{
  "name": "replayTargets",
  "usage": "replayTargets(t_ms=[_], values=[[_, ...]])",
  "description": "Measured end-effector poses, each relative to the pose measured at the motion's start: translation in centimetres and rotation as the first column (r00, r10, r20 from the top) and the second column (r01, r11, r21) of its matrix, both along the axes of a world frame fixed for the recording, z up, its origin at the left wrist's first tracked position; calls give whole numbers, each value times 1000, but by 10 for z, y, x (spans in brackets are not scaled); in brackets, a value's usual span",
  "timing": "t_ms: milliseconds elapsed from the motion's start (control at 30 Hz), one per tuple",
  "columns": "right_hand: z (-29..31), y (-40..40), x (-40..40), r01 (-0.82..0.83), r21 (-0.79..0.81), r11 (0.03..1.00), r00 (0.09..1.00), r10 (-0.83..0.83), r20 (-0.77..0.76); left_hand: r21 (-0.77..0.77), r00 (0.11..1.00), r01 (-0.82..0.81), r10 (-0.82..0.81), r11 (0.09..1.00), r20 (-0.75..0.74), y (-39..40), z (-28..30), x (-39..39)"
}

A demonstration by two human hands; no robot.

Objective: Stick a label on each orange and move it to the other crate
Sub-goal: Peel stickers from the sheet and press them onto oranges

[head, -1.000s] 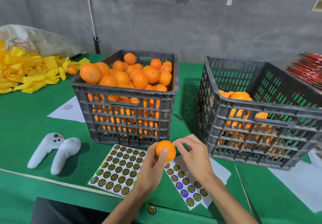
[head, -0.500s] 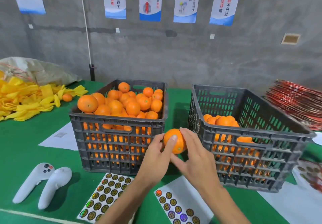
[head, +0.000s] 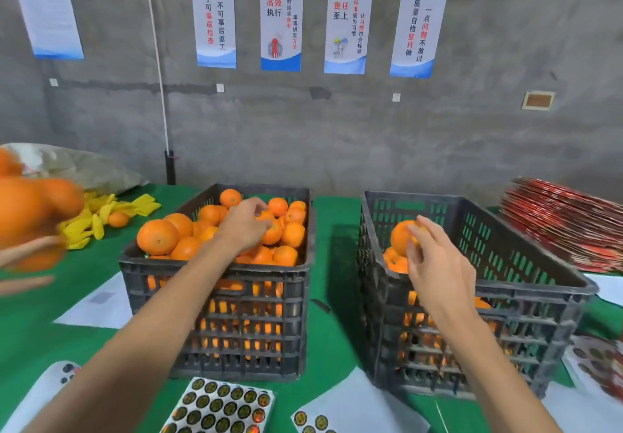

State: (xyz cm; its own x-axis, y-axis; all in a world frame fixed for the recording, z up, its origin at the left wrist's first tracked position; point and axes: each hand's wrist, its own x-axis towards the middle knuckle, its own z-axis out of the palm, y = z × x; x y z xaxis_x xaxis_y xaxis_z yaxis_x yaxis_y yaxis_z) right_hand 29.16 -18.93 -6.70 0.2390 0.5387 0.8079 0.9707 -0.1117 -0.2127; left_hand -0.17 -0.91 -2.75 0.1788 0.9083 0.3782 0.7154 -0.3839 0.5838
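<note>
Right hand [head: 435, 264] over the right crate [head: 526, 284], fingers curled loosely about an orange [head: 403, 237] held above the few oranges lying low in that crate; whether fingertips actually press the fruit or are just parting from it: cannot tell. No label visible on the side of the orange facing the camera. Left hand [head: 244, 225] reached into the left crate [head: 215, 277], palm down, fingers curved onto the heaped oranges [head: 158, 237], apparently around one fruit near the middle of the pile; grasp not clearly visible, fingertips hidden behind the knuckles. Left crate filled to the rim, right crate mostly bare inside. Both crates on green tabletop [head: 333, 230], side by side, a gap between them. Label sheet [head: 222, 405] with round dark stickers flat on the table in front of the left crate; second sheet [head: 340, 412], mostly bare backing, in front of the gap. White controller [head: 50, 389] at lower left edge. Yellow wrappers [head: 101, 217] and stray orange [head: 118, 219] behind, left. Stacked red sheets [head: 566, 223] at far right. Blurred orange shapes at far left edge, unidentifiable.
</note>
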Motion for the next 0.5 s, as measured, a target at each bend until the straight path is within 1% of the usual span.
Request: replayTargets(t_ms=[100,200,267,300,400,433,500], values=[[-2,7,-3,-23,98,995,999,26,-29,-130,959,-64,25,989,-282,33,-8,-6],[-2,10,-15,-65,159,985,997,70,-25,-246,872,-99,-35,964,-488,45,-23,-3],[-3,12,-20,-98,177,979,995,101,-8,-219,794,-125,-35,968,-607,47,-31,2],[-4,12,-21,-113,181,977,993,116,-4,-187,792,-138,-5,973,-611,48,-32,4],[-8,11,-24,-156,167,974,987,158,5,-173,856,-153,43,973,-515,46,-27,4],[-10,11,-26,-174,164,971,985,174,11,-174,888,-140,45,975,-458,42,-24,3],[-13,11,-29,-206,159,966,978,210,-8,-125,957,-82,42,989,-288,30,-15,2]])
